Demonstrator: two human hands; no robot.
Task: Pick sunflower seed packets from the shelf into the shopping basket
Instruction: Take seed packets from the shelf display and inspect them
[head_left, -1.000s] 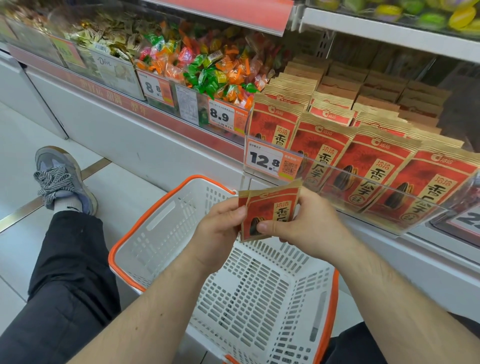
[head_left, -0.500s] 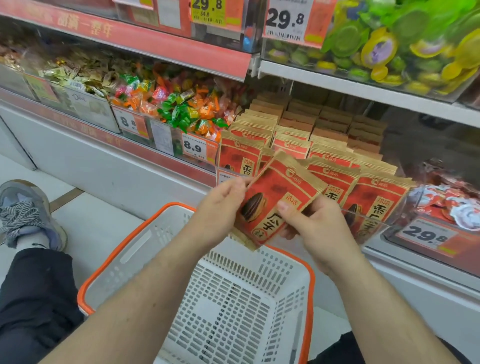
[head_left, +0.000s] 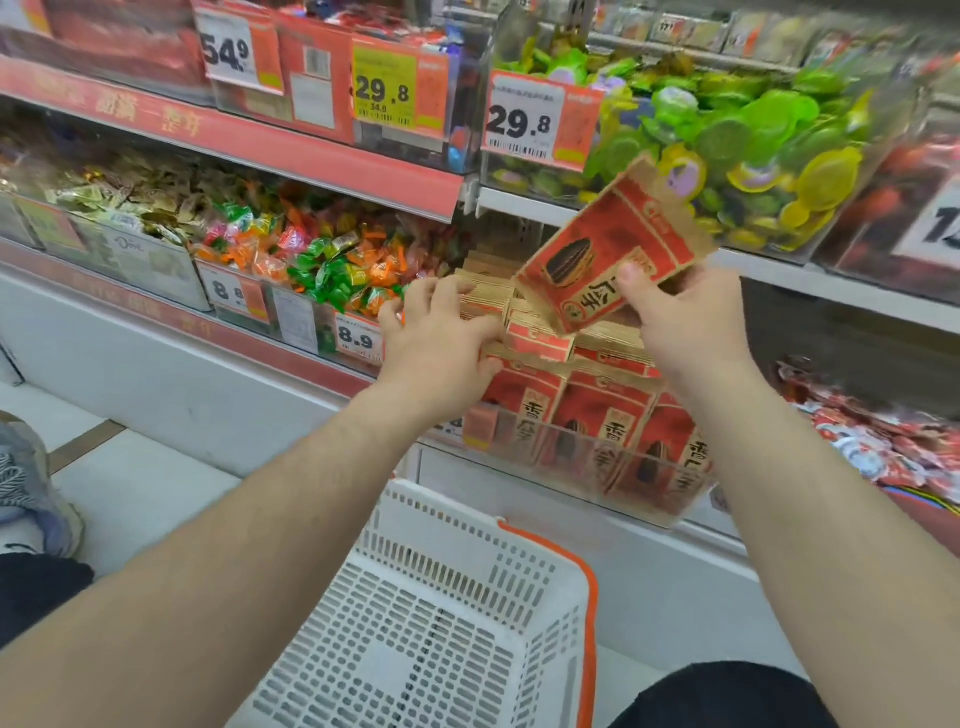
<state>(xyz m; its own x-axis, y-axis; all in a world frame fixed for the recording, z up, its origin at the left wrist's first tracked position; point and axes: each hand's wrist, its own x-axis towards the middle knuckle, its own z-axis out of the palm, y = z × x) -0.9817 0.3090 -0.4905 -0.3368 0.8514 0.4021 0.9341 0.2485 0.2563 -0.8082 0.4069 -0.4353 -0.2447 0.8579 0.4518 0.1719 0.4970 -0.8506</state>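
My right hand (head_left: 691, 322) grips a red-and-tan sunflower seed packet (head_left: 608, 244), raised and tilted in front of the shelf. My left hand (head_left: 441, 338) rests on the tops of the left rows of packets standing on the shelf (head_left: 587, 415), fingers curled over their tan top edges; whether it pinches one is unclear. The white shopping basket with an orange rim (head_left: 457, 623) sits on the floor below both hands and holds nothing that I can see.
A clear plastic guard (head_left: 597, 478) fronts the packet rows. Bins of wrapped candies (head_left: 322, 260) lie to the left, red-white sweets (head_left: 883, 452) to the right. Above hangs a shelf of green and yellow sweets (head_left: 753, 140) with price tags. A grey shoe (head_left: 26, 483) is at left.
The view tilted upward. My right hand lifted the packet up and right, away from the basket. My left hand let go of it and moved onto the shelved packets.
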